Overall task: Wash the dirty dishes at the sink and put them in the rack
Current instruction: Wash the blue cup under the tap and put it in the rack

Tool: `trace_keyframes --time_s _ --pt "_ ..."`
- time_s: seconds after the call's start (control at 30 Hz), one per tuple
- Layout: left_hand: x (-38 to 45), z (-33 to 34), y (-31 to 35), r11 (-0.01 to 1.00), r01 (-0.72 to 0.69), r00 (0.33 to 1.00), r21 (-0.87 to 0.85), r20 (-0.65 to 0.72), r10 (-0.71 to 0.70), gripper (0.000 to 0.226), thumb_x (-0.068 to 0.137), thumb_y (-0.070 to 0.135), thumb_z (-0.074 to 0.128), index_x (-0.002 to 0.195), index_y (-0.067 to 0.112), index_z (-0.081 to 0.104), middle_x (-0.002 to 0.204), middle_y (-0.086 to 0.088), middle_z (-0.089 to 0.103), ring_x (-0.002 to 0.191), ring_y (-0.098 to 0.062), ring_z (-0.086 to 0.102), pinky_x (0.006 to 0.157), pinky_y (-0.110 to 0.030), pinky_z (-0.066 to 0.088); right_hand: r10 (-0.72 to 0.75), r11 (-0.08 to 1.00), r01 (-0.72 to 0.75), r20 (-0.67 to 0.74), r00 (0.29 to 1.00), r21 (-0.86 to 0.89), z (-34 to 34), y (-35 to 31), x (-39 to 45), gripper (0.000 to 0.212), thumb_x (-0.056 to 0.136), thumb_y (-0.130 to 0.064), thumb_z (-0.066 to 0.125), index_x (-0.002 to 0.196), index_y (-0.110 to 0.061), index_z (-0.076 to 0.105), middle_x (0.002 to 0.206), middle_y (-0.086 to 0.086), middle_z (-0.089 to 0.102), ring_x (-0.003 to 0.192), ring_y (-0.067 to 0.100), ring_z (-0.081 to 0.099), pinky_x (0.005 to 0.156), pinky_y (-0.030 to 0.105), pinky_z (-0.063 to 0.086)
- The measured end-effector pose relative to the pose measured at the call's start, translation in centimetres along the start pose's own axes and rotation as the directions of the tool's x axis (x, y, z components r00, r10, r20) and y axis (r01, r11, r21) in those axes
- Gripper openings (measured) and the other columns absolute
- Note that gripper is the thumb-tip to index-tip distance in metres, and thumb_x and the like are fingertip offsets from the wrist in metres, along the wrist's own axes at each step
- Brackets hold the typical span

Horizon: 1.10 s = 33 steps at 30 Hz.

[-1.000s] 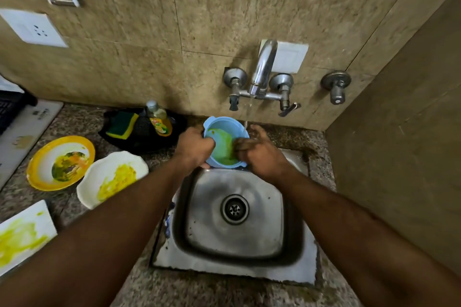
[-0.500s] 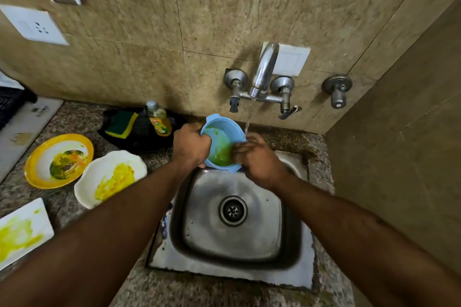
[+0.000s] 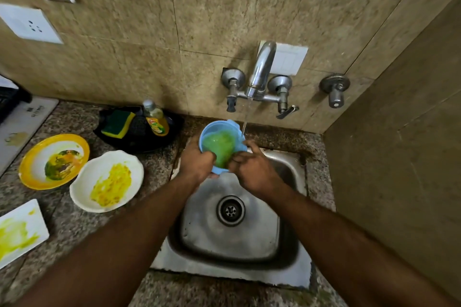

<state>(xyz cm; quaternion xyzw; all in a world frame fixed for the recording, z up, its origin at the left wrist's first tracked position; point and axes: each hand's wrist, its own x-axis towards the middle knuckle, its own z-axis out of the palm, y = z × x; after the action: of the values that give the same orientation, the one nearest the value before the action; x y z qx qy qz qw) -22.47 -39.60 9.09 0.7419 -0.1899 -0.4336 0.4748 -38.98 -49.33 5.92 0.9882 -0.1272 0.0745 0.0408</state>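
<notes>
Since a second ago, the blue bowl point(image 3: 220, 147) tips more toward the person, its far rim now meeting the tap stream point(image 3: 245, 122) over the sink point(image 3: 287, 252). Left hand point(image 3: 198, 162) grips its near rim; right hand point(image 3: 252, 169) pinches the right edge, fingertips curled inside. Better to turn it under the water — rubbing the green film loose.

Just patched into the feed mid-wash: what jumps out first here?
Both hands hold a blue bowl smeared green under the running tap, over the steel sink: left hand grips its rim, right hand rubs inside. On the counter to the left wait a yellow-rimmed plate and a white bowl, both stained.
</notes>
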Motion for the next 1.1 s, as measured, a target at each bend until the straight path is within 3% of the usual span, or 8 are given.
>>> trace_keyframes --time_s 0.13,0.27,0.43,0.63,0.7,0.8,0.93,1.1 --pt "-0.1 -1.0 0.7 0.994 0.040 0.991 0.107 0.120 -0.053 0.049 0.069 -0.002 0.053 0.112 0.018 0.065 0.098 -0.017 0.069 0.079 -0.044 0.071 0.058 -0.064 0.059 -0.136 0.981 0.158 0.182 0.974 -0.115 -0.4 2.6 -1.0 0.030 0.093 -0.045 0.053 0.104 -0.026 0.073 0.111 -0.005 0.072 0.124 0.015 0.058 0.117 0.063 0.017" --pt "0.2 -1.2 2.5 0.987 0.076 0.984 0.140 0.151 -0.097 0.044 0.079 -0.010 0.049 0.116 0.009 0.063 0.092 -0.015 0.067 0.070 -0.040 0.070 0.058 -0.055 0.062 -0.071 0.976 0.119 0.251 0.965 -0.181 -1.5 3.8 0.3 0.033 0.091 -0.033 0.063 0.122 -0.024 0.071 0.144 0.004 0.060 0.148 0.013 0.037 0.118 0.066 0.012" --pt "0.5 -1.8 2.6 0.983 0.046 0.991 0.177 0.113 -0.067 0.041 0.076 -0.008 0.048 0.110 0.003 0.067 0.097 -0.027 0.067 0.067 -0.047 0.069 0.050 -0.051 0.059 -0.090 0.993 0.085 0.065 0.994 0.076 -1.1 2.6 -0.9 0.023 0.083 -0.036 0.054 0.090 -0.026 0.074 0.098 -0.007 0.072 0.110 0.016 0.066 0.118 0.050 0.016" --pt "0.4 -1.5 2.6 0.967 0.065 0.973 0.247 0.200 -0.117 0.038 0.079 -0.008 0.049 0.109 0.006 0.067 0.093 -0.023 0.067 0.072 -0.044 0.070 0.054 -0.049 0.061 -0.125 0.945 0.214 0.332 0.935 -0.248 -2.7 3.1 -0.3 0.046 0.092 -0.033 0.060 0.136 -0.020 0.063 0.149 -0.002 0.056 0.154 0.015 0.024 0.118 0.071 0.001" --pt "0.9 -1.5 2.4 0.976 0.060 0.974 0.209 0.200 -0.102 0.036 0.075 -0.004 0.057 0.107 0.007 0.068 0.096 -0.024 0.070 0.074 -0.041 0.072 0.058 -0.052 0.062 -0.072 0.952 0.164 0.334 0.940 -0.258 -2.5 2.9 -0.3 0.042 0.091 -0.028 0.060 0.132 -0.021 0.067 0.142 -0.003 0.062 0.154 0.016 0.024 0.119 0.069 0.002" --pt "0.3 -0.7 1.1 0.998 0.048 0.994 0.032 0.100 -0.051 0.037 0.071 -0.001 0.069 0.107 0.009 0.067 0.103 -0.021 0.071 0.076 -0.036 0.072 0.065 -0.056 0.063 -0.031 0.977 0.083 0.257 0.966 -0.196 -1.5 1.9 -0.5 0.024 0.083 -0.021 0.060 0.102 -0.025 0.075 0.101 -0.005 0.074 0.124 0.019 0.060 0.122 0.060 0.009" --pt "-1.0 0.2 -0.8 1.000 0.008 1.000 -0.023 0.026 -0.007 0.041 0.076 -0.006 0.060 0.108 0.019 0.065 0.103 -0.015 0.071 0.077 -0.038 0.074 0.058 -0.059 0.061 -0.124 0.990 0.130 0.119 0.985 -0.045 -0.4 1.5 -1.3 0.006 0.078 -0.024 0.070 0.084 -0.025 0.072 0.078 -0.006 0.068 0.088 0.021 0.070 0.117 0.059 0.031" --pt "0.0 -1.1 0.7 0.993 0.078 0.982 0.087 0.166 -0.092 0.039 0.079 -0.012 0.053 0.111 0.006 0.066 0.097 -0.021 0.065 0.074 -0.044 0.069 0.058 -0.054 0.062 -0.163 0.957 0.216 0.260 0.952 -0.192 -1.8 3.6 -1.0 0.033 0.089 -0.038 0.063 0.118 -0.023 0.071 0.129 0.001 0.068 0.140 0.016 0.047 0.119 0.065 0.011"
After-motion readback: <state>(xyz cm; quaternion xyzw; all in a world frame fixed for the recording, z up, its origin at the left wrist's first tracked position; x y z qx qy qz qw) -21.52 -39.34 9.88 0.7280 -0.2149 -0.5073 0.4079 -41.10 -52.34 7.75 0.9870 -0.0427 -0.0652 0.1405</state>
